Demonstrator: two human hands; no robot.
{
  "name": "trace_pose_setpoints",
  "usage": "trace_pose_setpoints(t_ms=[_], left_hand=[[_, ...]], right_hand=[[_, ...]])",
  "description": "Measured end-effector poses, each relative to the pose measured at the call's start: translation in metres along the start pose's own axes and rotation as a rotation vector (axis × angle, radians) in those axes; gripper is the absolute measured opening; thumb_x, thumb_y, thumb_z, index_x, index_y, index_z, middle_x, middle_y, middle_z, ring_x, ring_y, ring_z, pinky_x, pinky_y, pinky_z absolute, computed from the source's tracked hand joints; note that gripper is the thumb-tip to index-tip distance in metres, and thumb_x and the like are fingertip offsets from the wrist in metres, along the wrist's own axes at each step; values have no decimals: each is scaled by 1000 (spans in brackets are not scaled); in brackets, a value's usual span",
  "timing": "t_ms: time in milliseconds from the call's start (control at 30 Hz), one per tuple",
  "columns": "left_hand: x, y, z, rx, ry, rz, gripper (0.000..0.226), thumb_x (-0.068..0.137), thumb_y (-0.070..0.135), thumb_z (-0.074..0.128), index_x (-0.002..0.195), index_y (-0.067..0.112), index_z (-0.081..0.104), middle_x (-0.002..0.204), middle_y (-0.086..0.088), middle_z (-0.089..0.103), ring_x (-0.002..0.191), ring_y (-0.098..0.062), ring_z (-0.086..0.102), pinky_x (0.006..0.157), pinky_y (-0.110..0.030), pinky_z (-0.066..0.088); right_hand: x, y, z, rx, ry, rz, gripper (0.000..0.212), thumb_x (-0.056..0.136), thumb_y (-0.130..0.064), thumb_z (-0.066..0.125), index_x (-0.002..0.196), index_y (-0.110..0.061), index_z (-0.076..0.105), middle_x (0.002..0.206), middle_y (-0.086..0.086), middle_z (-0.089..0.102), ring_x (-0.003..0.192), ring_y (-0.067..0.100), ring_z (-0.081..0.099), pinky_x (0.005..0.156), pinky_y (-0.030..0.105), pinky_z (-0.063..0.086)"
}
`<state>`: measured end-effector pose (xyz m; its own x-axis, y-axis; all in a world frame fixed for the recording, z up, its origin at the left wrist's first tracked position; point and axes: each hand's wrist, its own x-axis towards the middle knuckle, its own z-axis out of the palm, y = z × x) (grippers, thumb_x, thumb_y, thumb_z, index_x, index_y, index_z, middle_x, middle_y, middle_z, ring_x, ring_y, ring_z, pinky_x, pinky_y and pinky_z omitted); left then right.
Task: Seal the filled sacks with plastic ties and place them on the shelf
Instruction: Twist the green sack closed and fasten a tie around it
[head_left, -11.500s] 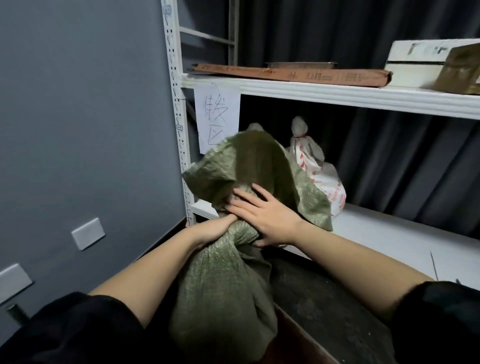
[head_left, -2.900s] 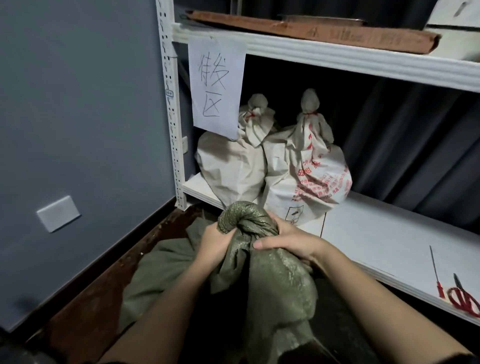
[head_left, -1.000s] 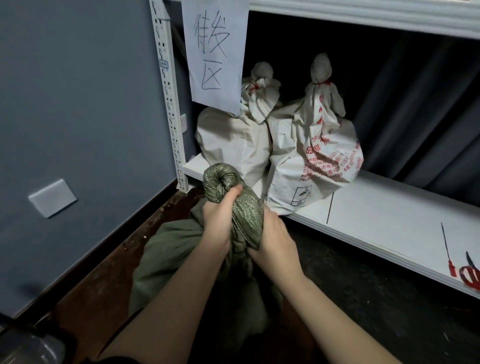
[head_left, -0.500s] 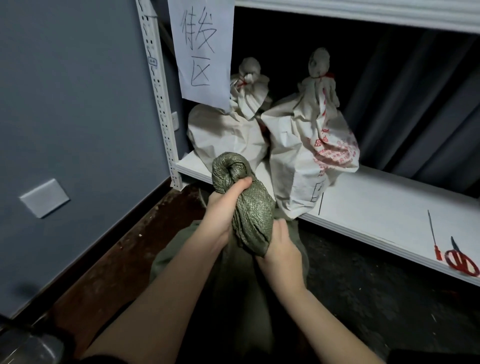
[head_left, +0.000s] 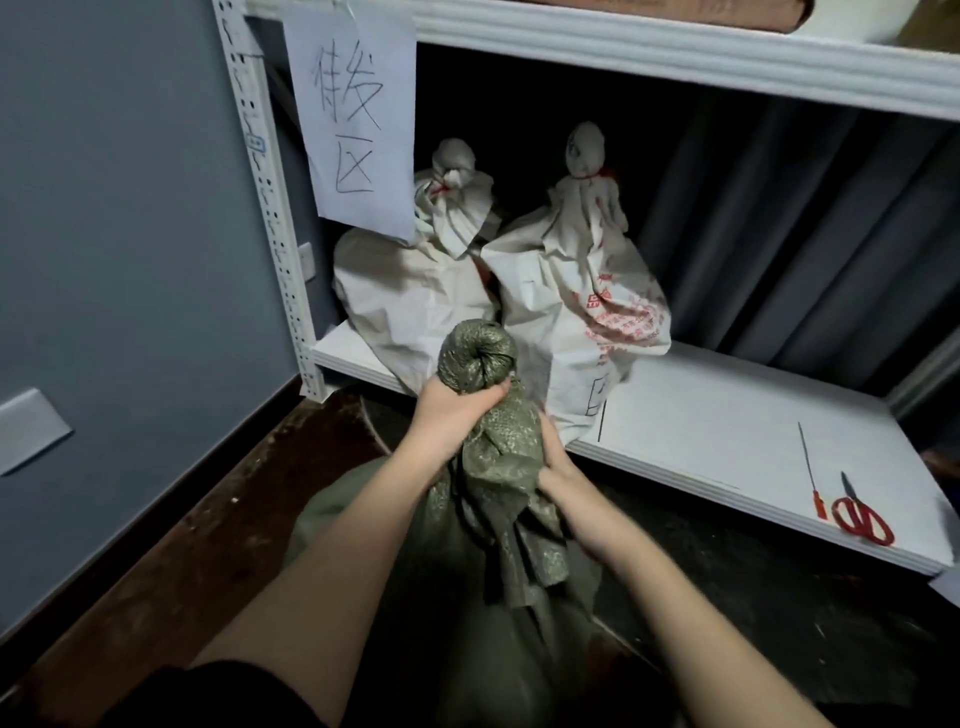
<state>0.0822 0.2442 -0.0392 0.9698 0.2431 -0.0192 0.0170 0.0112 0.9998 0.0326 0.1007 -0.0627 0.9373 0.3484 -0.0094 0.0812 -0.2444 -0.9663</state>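
A green woven sack (head_left: 498, 561) stands on the floor in front of the shelf, its top twisted into a tight roll (head_left: 478, 358). My left hand (head_left: 452, 415) grips the neck just under that roll. My right hand (head_left: 556, 467) holds the gathered cloth lower down on the right side. Two white sacks, one plain (head_left: 410, 291) and one with red print (head_left: 587, 301), stand tied with red ties on the white lower shelf (head_left: 727, 431). A red plastic tie (head_left: 810, 467) lies on the shelf at the right.
Red-handled scissors (head_left: 857, 514) lie beside the tie near the shelf's right end. A paper sign (head_left: 353, 114) hangs from the upper shelf (head_left: 675, 57). The grey wall (head_left: 119, 234) and the perforated upright (head_left: 265, 197) close off the left. Dark curtains hang behind.
The sack's top went from open and loose to twisted into a tight roll. Over the last second my left hand stays round the neck and my right hand has slid lower on the cloth.
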Motion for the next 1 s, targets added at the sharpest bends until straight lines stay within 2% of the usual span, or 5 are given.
trace_pose_setpoints(t_ms=[200, 400, 633, 800, 1000], left_hand=[[13, 2, -13, 5, -53, 64, 19, 79, 7, 74, 92, 17, 65, 87, 6, 66, 77, 0, 59, 68, -3, 46], [5, 7, 0, -59, -128, 90, 19, 77, -2, 73, 86, 14, 68, 81, 6, 68, 66, 5, 63, 70, -12, 52], [4, 3, -9, -233, -112, -80, 13, 79, 7, 72, 89, 15, 72, 90, -7, 74, 86, -20, 69, 83, -29, 53], [14, -7, -7, -203, -11, -130, 63, 61, 41, 81, 114, 13, 62, 104, -5, 71, 96, -17, 68, 90, -31, 50], [-1, -32, -2, 414, 41, -49, 102, 39, 64, 76, 122, 17, 39, 122, -5, 60, 115, -26, 57, 100, -40, 44]], right_hand=[[8, -27, -39, 363, -443, 112, 91, 61, -21, 71, 143, -22, 33, 141, -8, 49, 127, 8, 49, 99, 22, 43], [39, -2, 6, -13, 22, 44, 99, 58, -27, 88, 134, -28, 26, 133, -4, 51, 115, -1, 53, 100, 16, 42], [57, 2, 25, -274, 14, -28, 67, 67, -13, 84, 125, -12, 50, 102, -16, 58, 89, -17, 54, 76, -4, 33], [72, 9, 41, -303, 188, 9, 35, 64, -25, 69, 98, -20, 64, 98, 5, 71, 94, 25, 65, 84, 40, 53], [80, 19, 48, -461, 186, 47, 49, 77, -46, 36, 115, -27, 60, 116, 3, 66, 108, 27, 61, 95, 42, 47]])
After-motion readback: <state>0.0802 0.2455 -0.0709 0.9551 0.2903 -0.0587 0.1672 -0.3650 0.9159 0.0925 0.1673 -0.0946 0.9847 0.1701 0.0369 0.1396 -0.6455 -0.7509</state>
